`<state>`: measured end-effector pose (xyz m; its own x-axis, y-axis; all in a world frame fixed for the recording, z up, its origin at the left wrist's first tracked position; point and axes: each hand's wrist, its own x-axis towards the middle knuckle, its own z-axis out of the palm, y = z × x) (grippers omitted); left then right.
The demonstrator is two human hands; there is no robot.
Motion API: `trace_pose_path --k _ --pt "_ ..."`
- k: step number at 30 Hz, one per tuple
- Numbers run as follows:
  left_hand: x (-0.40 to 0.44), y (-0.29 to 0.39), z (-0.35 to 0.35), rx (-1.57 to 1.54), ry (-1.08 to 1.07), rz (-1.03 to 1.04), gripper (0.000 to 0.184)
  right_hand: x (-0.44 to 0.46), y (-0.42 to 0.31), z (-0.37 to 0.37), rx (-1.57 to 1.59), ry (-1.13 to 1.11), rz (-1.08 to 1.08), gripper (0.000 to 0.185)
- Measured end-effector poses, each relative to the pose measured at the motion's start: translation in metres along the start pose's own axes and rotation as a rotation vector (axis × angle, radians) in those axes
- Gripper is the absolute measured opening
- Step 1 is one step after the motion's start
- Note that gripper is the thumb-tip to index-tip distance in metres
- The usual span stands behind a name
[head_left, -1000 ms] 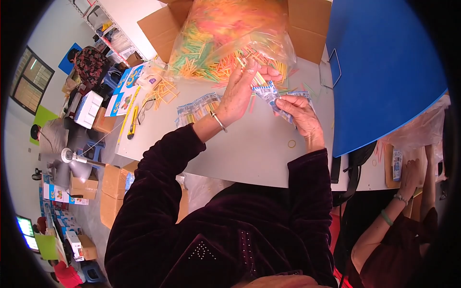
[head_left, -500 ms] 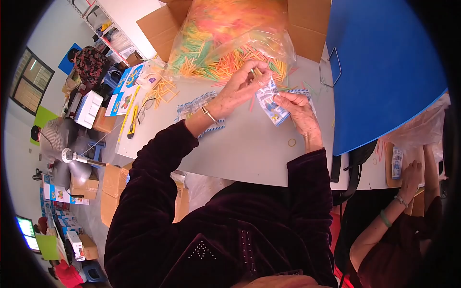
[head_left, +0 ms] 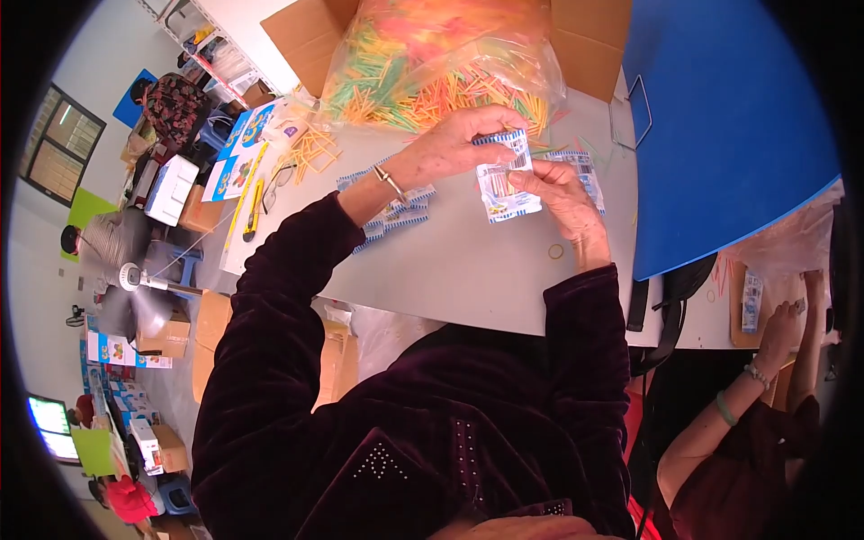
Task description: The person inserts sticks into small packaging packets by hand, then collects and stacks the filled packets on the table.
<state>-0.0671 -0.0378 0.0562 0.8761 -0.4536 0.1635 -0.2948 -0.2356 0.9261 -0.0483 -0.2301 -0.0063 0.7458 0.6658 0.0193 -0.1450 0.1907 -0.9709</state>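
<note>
Holding one packet (head_left: 500,191): two hands (head_left: 463,144) (head_left: 565,196)

The upper garment (head_left: 396,427) is dark purple, in a velvet-like fabric with a soft sheen. The left sleeve (head_left: 270,270) and right sleeve (head_left: 589,337) are long and plain. Small bright studs form a pointed motif (head_left: 382,463); further studs line a narrow strip (head_left: 466,461). A metallic bangle (head_left: 391,184) encircles the left wrist.

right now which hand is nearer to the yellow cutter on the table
Left. The left hand is at a packet, to the right of the yellow cutter and apart from it; the right hand grips that packet from its right side, farther away.
</note>
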Motion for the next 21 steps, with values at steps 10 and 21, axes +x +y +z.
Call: trace_pose_path --k 10,21 --pt "0.0 0.006 -0.004 -0.055 0.022 -0.105 0.032 -0.001 -0.003 0.014 0.069 0.041 -0.043 0.023" --pt "0.002 0.008 -0.006 0.264 -0.109 -0.028 0.028 0.003 0.006 0.011 -0.075 0.008 -0.013 0.023"
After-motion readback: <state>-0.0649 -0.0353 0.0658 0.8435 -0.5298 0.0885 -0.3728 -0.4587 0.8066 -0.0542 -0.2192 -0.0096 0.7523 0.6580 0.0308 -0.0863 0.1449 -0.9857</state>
